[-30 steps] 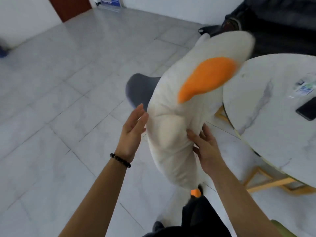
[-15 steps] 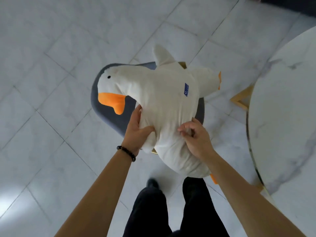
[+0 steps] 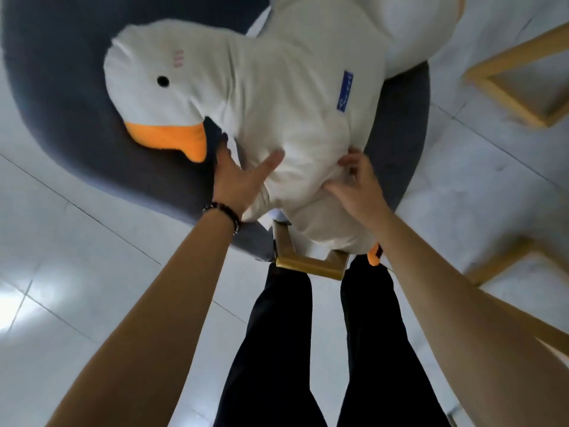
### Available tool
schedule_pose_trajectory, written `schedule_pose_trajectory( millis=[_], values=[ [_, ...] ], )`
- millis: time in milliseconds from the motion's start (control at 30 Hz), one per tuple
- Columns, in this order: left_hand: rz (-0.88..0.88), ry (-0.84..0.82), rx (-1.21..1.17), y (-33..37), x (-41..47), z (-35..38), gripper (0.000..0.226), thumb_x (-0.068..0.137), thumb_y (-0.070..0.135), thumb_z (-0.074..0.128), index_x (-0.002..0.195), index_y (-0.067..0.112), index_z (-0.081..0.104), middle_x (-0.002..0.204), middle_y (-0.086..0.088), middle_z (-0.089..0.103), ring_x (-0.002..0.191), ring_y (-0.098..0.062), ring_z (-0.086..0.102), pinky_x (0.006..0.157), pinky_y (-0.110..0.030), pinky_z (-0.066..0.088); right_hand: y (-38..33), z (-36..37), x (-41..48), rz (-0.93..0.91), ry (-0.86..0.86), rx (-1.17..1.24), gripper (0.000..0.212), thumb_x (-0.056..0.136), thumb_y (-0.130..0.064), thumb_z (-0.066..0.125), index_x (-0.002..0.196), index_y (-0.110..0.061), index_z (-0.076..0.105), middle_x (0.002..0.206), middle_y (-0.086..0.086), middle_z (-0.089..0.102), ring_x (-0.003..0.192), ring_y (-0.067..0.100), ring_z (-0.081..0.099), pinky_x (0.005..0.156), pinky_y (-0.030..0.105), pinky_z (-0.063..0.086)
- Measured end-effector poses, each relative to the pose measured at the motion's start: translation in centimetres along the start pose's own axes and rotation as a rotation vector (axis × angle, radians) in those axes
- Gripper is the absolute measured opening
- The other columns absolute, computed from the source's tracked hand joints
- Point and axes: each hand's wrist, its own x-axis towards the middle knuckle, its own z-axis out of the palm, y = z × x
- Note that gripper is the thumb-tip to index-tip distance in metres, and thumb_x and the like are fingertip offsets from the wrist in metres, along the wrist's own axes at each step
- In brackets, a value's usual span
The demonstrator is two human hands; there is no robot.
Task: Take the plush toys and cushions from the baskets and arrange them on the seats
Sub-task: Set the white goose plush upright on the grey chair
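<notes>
Grey chair (image 3: 61,118) holds goose plush (image 3: 292,103); left hand (image 3: 237,183) spread on it, right hand (image 3: 357,189) pinching.

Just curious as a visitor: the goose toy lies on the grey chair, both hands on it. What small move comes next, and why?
Probably a gentle push of the goose plush deeper onto the grey chair. Its tail end and orange foot overhang the seat's front edge, so it might slide off. The left hand rests open against it; the right hand pinches its fabric.
</notes>
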Motion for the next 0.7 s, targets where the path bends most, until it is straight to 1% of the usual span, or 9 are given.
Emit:
schedule_pose_trajectory(
  millis=[67,133,200,300,433,500,567,633,700],
  values=[
    [-0.003,-0.081,-0.034,0.1,0.9,-0.7,0.081,0.084,0.024,0.082,0.151,0.012,0.038,0.129,0.011,0.061,0.118,-0.005,0.06,0.077,-0.009,0.053,-0.7,0.2,0.2,0.068,0.077,0.086,0.092,0.068,-0.047,0.086,0.14,-0.024,0.033,0.144,-0.003,0.036,0.135,0.019,0.042,0.114,0.036,0.04],
    [0.05,-0.048,0.076,0.1,1.4,-1.5,0.059,0.086,0.029,0.081,0.136,0.013,0.054,0.113,0.017,0.065,0.109,-0.001,0.063,0.089,-0.019,0.056,-2.0,0.6,0.2,0.109,0.055,0.148,0.119,0.071,-0.048,0.088,0.158,-0.023,0.01,0.161,0.0,0.023,0.146,0.021,0.032,0.119,0.035,0.032],
    [0.11,0.036,0.171,0.4,0.8,-2.0,0.045,0.087,0.035,0.078,0.124,0.015,0.061,0.101,0.015,0.067,0.099,-0.005,0.065,0.09,-0.026,0.055,-3.0,1.1,0.4,0.088,-0.001,0.161,0.12,0.079,-0.039,0.085,0.162,-0.026,-0.001,0.164,-0.005,0.023,0.147,0.017,0.031,0.119,0.033,0.028],
    [0.156,0.199,0.294,0.9,-1.1,-2.8,0.047,0.085,0.047,0.077,0.12,0.017,0.064,0.094,0.005,0.07,0.087,-0.017,0.065,0.079,-0.027,0.051,-3.8,2.1,0.4,0.103,-0.025,0.171,0.101,0.083,-0.034,0.08,0.161,-0.033,0.015,0.153,-0.013,0.042,0.135,0.012,0.045,0.114,0.033,0.034],
    [0.055,0.118,0.341,0.3,-1.4,-3.6,0.069,0.084,0.049,0.076,0.141,0.018,0.052,0.126,0.005,0.066,0.116,-0.019,0.062,0.096,-0.028,0.046,-4.1,3.9,1.4,0.139,-0.05,0.099,0.1,0.078,-0.049,0.077,0.16,-0.033,0.021,0.151,-0.005,0.048,0.136,0.02,0.049,0.111,0.037,0.04],
    [0.072,0.105,0.468,0.6,-1.6,-3.5,0.06,0.088,0.045,0.073,0.134,0.013,0.055,0.12,0.002,0.067,0.119,-0.024,0.062,0.091,-0.026,0.044,-3.8,4.4,2.5,0.169,-0.055,0.039,0.115,0.066,-0.066,0.073,0.161,-0.034,0.018,0.155,0.005,0.044,0.139,0.029,0.047,0.113,0.046,0.041],
    [0.204,0.223,0.531,1.9,-3.0,-3.5,0.041,0.089,0.046,0.071,0.115,0.015,0.064,0.098,0.008,0.067,0.101,-0.02,0.069,0.086,-0.028,0.05,-3.0,4.6,3.6,0.191,-0.061,0.029,0.12,0.06,-0.072,0.071,0.161,-0.035,0.016,0.156,0.008,0.042,0.139,0.032,0.046,0.114,0.053,0.041],
    [0.458,0.431,0.449,3.7,-4.9,-4.0,0.035,0.087,0.044,0.072,0.106,0.015,0.068,0.088,0.006,0.068,0.085,-0.015,0.069,0.081,-0.03,0.056,-2.5,4.5,3.6,0.195,-0.058,0.021,0.117,0.063,-0.07,0.071,0.16,-0.036,0.016,0.155,0.007,0.043,0.14,0.03,0.045,0.114,0.054,0.04],
    [0.652,0.687,0.428,5.2,-5.7,-4.7,0.051,0.082,0.045,0.077,0.116,0.009,0.067,0.101,-0.007,0.067,0.097,-0.019,0.062,0.089,-0.017,0.046,-2.7,4.2,3.0,0.202,-0.053,0.017,0.114,0.068,-0.065,0.073,0.161,-0.036,0.014,0.156,0.006,0.042,0.14,0.03,0.045,0.115,0.05,0.039]
  ],
)
